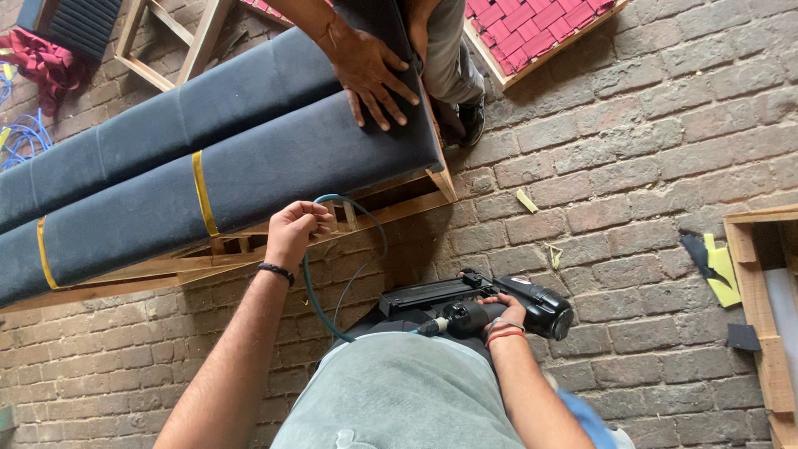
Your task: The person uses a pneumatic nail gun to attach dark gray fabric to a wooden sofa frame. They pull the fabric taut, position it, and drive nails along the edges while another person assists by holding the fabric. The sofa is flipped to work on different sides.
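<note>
My left hand (296, 229) grips the lower edge of a long dark-blue upholstered cushion (249, 158) where the fabric meets its wooden frame (391, 204). Yellow tape bands (203, 193) wrap the cushion. My right hand (501, 313) holds a black pneumatic staple gun (474, 303) low over the brick floor, close to my body. A teal air hose (312, 287) runs from the gun up past my left hand. Another person's hand (371, 71) presses flat on the cushion's top right end.
The other person's leg and black shoe (470, 116) stand by the cushion's end. A red tufted panel (532, 29) lies at top. A wooden frame (761, 308) with yellow and black scraps (716, 262) sits at right. Blue cable (25, 137) coils at left.
</note>
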A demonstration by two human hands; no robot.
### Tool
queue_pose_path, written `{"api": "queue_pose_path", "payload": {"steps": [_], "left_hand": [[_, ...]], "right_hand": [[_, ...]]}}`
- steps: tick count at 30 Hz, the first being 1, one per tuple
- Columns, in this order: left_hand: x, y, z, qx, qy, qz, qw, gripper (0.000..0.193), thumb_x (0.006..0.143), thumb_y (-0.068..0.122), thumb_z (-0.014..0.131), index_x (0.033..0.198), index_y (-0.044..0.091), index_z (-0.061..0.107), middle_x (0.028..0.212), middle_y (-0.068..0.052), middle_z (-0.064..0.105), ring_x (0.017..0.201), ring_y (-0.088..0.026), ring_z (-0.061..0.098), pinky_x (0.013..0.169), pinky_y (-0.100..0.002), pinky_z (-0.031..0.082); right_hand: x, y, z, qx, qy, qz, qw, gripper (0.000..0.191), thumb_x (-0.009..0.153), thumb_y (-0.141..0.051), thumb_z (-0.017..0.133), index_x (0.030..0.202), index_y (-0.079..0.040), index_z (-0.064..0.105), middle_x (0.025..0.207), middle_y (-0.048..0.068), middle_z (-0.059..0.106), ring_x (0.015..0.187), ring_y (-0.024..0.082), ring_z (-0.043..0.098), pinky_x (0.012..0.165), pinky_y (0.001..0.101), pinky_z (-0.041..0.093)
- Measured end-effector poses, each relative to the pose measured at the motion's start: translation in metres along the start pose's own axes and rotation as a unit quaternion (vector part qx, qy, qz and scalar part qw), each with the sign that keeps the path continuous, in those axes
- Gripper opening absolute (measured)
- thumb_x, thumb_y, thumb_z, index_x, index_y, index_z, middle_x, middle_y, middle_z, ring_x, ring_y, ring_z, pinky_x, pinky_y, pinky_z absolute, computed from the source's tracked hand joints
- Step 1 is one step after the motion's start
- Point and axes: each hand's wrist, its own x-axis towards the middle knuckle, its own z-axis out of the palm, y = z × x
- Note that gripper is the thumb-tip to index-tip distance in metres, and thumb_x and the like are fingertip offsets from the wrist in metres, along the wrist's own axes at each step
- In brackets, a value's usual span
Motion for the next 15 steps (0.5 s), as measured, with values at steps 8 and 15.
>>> {"api": "queue_pose_path", "payload": {"steps": [8, 15], "left_hand": [[0.008, 0.010, 0.006, 0.019, -0.006, 0.006, 1.000, 0.026, 0.088, -0.004, 0.050, 0.102, 0.004, 0.071, 0.095, -0.007, 0.077, 0.077, -0.012, 0.072, 0.067, -0.027, 0.057], [0.024, 0.016, 0.009, 0.014, -0.027, 0.011, 0.999, 0.028, 0.087, -0.004, 0.049, 0.103, 0.003, 0.071, 0.095, -0.007, 0.077, 0.079, -0.013, 0.073, 0.069, -0.028, 0.059]], "right_hand": [[0.004, -0.002, 0.012, 0.018, 0.009, -0.011, 1.000, 0.018, 0.084, -0.019, 0.060, 0.080, -0.003, 0.051, 0.071, 0.012, 0.057, 0.066, 0.031, 0.059, 0.072, 0.0457, 0.058], [0.005, -0.007, 0.027, 0.017, 0.012, -0.015, 1.000, 0.015, 0.084, -0.017, 0.061, 0.080, -0.006, 0.051, 0.071, 0.009, 0.057, 0.063, 0.026, 0.059, 0.072, 0.0452, 0.057]]}}
